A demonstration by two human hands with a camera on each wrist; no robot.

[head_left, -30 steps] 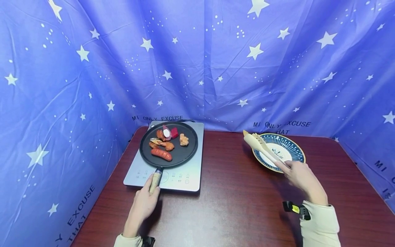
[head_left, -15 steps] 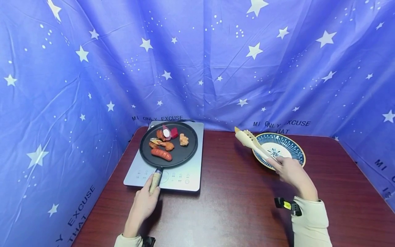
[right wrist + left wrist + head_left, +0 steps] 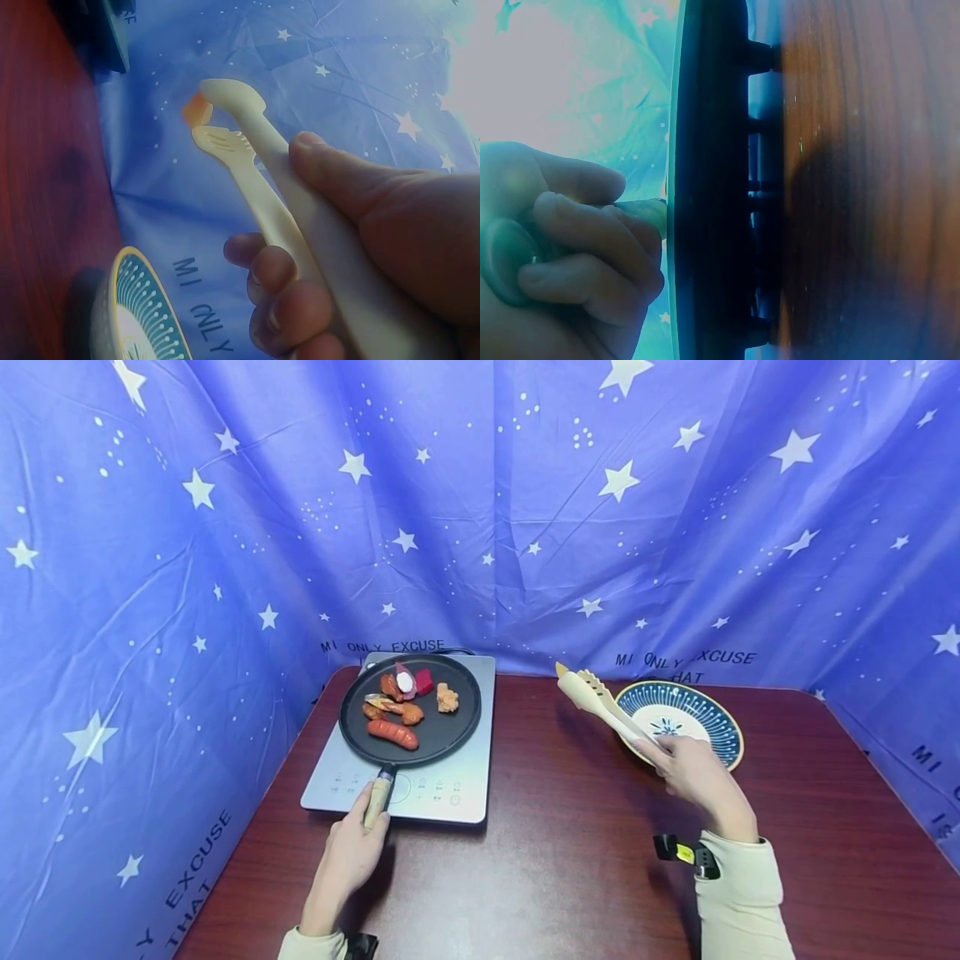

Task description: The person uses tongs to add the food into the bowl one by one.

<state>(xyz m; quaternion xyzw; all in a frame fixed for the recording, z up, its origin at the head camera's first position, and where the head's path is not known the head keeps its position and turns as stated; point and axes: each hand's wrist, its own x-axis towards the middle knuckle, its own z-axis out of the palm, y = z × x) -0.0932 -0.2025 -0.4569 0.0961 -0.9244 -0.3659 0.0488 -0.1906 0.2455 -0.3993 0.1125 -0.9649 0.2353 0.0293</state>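
My left hand (image 3: 350, 858) grips the pale handle (image 3: 377, 802) of a black frying pan (image 3: 442, 739), its fingers curled round it in the left wrist view. In the pan lie a red sausage (image 3: 392, 734), brown drumstick-like pieces (image 3: 411, 714), a golden fried nugget (image 3: 447, 698), a dark red cube (image 3: 424, 682) and a purple-and-white piece (image 3: 406, 682). My right hand (image 3: 697, 777) holds cream tongs (image 3: 270, 172), thumb on one arm and fingers round the other. Pinched in the tong tips is a small orange piece (image 3: 197, 110), its kind unclear.
Under the pan is a silver induction cooker (image 3: 465, 806). A blue-and-white patterned plate (image 3: 726, 727) with a yellow rim stands behind the right hand. The reddish wooden table (image 3: 540, 827) is bordered by a blue star-print curtain (image 3: 525, 568).
My right hand has moved left with the tongs and the orange piece, so the tips are now past the plate's left rim. The left hand and the pan have stayed put.
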